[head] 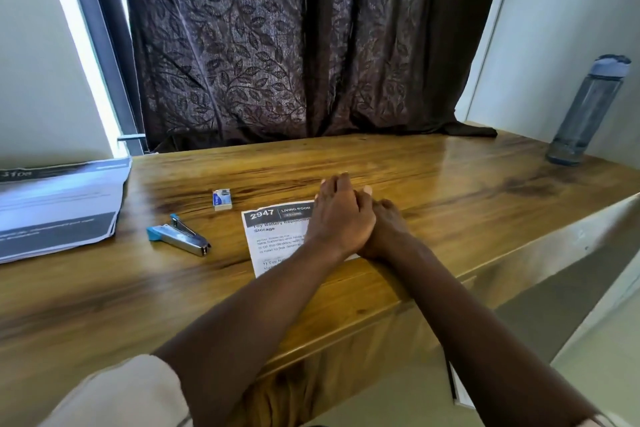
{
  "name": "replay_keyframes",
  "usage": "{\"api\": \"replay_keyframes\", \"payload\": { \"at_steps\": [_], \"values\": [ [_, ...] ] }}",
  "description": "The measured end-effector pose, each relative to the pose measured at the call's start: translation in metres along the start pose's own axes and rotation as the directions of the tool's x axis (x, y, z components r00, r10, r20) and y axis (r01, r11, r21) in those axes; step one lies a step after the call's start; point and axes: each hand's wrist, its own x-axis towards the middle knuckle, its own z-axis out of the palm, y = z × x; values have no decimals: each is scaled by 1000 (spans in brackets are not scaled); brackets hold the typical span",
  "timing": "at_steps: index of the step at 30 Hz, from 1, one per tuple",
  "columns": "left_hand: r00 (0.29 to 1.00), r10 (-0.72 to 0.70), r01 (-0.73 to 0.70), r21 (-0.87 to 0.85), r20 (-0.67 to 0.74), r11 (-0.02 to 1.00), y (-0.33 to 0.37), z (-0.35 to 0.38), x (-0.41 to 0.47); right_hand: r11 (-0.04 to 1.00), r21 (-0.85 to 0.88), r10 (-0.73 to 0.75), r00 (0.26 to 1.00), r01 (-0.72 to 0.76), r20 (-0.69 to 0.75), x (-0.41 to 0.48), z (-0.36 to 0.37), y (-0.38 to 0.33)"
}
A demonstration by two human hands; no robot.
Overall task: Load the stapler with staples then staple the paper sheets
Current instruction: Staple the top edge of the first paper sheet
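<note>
A small printed paper sheet [273, 236] with a dark header lies near the middle of the wooden desk [433, 184]. My left hand [337, 215] lies flat on the sheet's right part, fingers extended. My right hand [384, 229] rests beside and partly under it, palm down; neither holds anything. A silver stapler with blue ends [180, 236] lies on the desk to the left of the sheet, its top slightly raised. A small white and blue staple box [221, 199] sits just beyond the stapler.
A stack of larger printed sheets [59, 204] overhangs the desk's left end. A grey water bottle [585, 111] stands at the far right corner. A dark patterned curtain [294, 45] hangs behind the desk. The desk's front edge runs diagonally below my forearms.
</note>
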Motion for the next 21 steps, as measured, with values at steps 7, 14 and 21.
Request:
{"api": "replay_keyframes", "payload": {
  "at_steps": [7,14,21],
  "values": [
    [993,-69,57,117,100,992,-11,-19,-18,996,78,-34,999,35,-9,1,-6,1],
    [976,-109,54,276,188,960,-32,-57,-41,989,148,15,1000,-13,-8,-4,-11,1],
    [944,-127,-63,542,306,838,-60,-93,-68,982,188,39,999,-36,-12,-5,-10,1]
  ]
}}
